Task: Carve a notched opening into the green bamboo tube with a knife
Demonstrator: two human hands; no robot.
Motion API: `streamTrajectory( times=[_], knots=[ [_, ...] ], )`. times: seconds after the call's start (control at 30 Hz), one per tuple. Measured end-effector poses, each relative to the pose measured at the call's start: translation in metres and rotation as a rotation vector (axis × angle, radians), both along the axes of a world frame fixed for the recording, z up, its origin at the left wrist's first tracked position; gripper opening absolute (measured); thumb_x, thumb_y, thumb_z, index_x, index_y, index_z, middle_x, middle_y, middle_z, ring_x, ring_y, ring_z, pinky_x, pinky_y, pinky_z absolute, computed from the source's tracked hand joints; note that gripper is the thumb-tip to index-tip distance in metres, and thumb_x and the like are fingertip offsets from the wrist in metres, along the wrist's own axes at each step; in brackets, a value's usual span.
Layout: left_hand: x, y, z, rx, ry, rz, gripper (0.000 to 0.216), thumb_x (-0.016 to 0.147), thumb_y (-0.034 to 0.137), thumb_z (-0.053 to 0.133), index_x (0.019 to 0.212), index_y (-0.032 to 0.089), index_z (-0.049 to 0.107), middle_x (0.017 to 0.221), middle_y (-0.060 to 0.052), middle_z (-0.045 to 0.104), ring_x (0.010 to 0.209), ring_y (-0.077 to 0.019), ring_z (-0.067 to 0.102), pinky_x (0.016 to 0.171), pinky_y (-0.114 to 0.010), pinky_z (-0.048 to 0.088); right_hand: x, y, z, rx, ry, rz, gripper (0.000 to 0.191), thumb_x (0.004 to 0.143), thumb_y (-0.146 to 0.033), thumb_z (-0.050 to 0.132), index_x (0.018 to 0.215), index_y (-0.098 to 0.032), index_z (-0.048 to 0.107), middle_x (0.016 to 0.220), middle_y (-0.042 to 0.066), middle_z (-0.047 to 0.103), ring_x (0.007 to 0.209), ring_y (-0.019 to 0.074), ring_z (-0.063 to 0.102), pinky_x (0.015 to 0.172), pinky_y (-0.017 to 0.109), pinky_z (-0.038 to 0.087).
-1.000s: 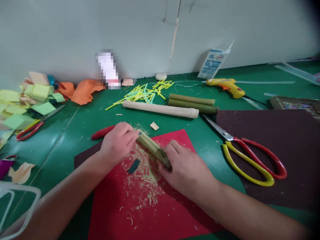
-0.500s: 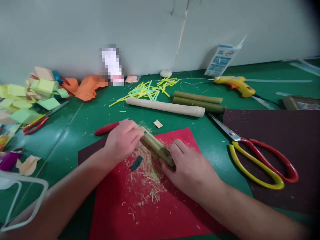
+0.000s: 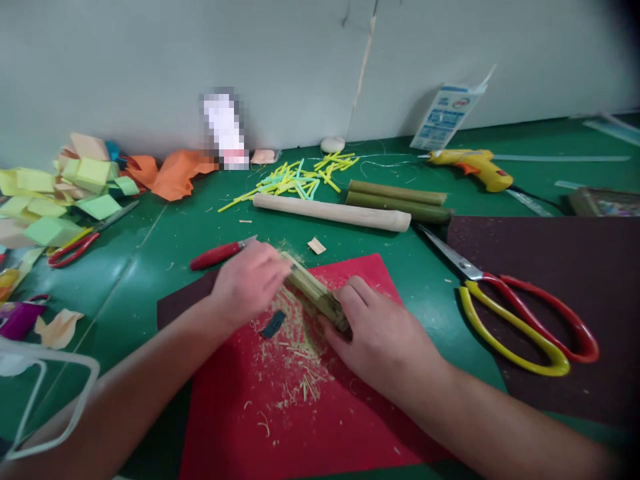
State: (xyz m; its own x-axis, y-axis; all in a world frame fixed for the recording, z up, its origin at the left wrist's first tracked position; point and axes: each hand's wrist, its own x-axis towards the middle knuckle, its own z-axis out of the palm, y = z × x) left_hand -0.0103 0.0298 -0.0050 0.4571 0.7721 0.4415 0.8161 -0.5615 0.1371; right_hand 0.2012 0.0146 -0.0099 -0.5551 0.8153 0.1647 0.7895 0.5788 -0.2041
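My right hand (image 3: 375,327) is closed round the near end of a green bamboo piece (image 3: 313,288), which slants away to the left over a red sheet (image 3: 300,443). At its far end is my left hand (image 3: 250,280), fingers pinched on a small dark piece that looks like sandpaper, mostly hidden and blurred. A similar dark scrap (image 3: 273,324) lies on the sheet among pale shavings (image 3: 307,353) and dust. Just beyond my left hand rests a red-handled knife (image 3: 215,256), its blade partly covered.
Large scissors (image 3: 515,320) lie at right on dark paper (image 3: 600,267). Further back are a peeled stick (image 3: 330,213), green bamboo pieces (image 3: 400,202), cut straws (image 3: 295,179) and a yellow glue gun (image 3: 473,167). Folded papers (image 3: 55,193) and smaller scissors (image 3: 75,250) sit at left.
My left hand has shifted slightly down and right along the bamboo, baring more of its far end and the knife blade. My right hand keeps its grip in place.
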Motion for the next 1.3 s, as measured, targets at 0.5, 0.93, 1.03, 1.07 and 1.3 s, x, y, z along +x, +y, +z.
streamTrajectory(
  times=[0.5,0.93,1.03,1.07,1.3],
  knots=[
    [0.0025,0.0005,-0.0011,0.050,0.016,-0.035,0.018,0.088,0.022,0.049,0.081,0.016,0.064,0.076,-0.004,0.058,0.073,-0.0146,0.049,0.069,-0.029,0.042,0.0019,-0.0007,-0.0017,0.015,-0.008,0.005,0.013,0.081,-0.032,0.051,0.081,-0.019,0.050,0.078,0.003,0.054,0.061,0.0156,0.052,0.048,0.029,0.025],
    [0.0039,-0.0018,-0.0009,0.023,0.007,-0.118,0.017,0.087,0.024,0.052,0.077,0.017,0.064,0.072,-0.002,0.058,0.071,-0.0144,0.048,0.067,-0.029,0.041,0.0004,0.0002,-0.0031,0.036,0.005,0.025,0.015,0.081,-0.033,0.052,0.078,-0.019,0.049,0.076,0.002,0.053,0.057,0.0146,0.050,0.048,0.029,0.025],
    [0.0029,-0.0005,-0.0005,0.058,0.002,-0.035,0.019,0.088,0.023,0.050,0.076,0.016,0.063,0.074,-0.003,0.058,0.072,-0.0148,0.048,0.070,-0.031,0.041,0.0001,0.0003,-0.0031,0.031,0.007,0.011,0.015,0.081,-0.034,0.052,0.081,-0.019,0.050,0.078,0.002,0.054,0.059,0.0153,0.051,0.048,0.029,0.026],
    [0.0026,-0.0002,-0.0004,0.069,0.003,-0.008,0.020,0.088,0.022,0.049,0.075,0.015,0.063,0.074,-0.004,0.058,0.072,-0.0149,0.048,0.071,-0.031,0.041,0.0001,0.0003,-0.0032,0.027,0.006,0.011,0.015,0.081,-0.033,0.053,0.082,-0.018,0.050,0.079,0.002,0.054,0.060,0.0154,0.052,0.048,0.029,0.026],
    [0.0019,-0.0011,-0.0002,0.053,-0.013,-0.017,0.020,0.088,0.023,0.048,0.076,0.016,0.062,0.075,-0.004,0.057,0.073,-0.0154,0.049,0.070,-0.031,0.041,-0.0007,0.0003,-0.0036,0.010,0.004,0.001,0.016,0.081,-0.035,0.052,0.082,-0.019,0.050,0.080,0.002,0.053,0.062,0.0163,0.053,0.049,0.029,0.028]
  ],
)
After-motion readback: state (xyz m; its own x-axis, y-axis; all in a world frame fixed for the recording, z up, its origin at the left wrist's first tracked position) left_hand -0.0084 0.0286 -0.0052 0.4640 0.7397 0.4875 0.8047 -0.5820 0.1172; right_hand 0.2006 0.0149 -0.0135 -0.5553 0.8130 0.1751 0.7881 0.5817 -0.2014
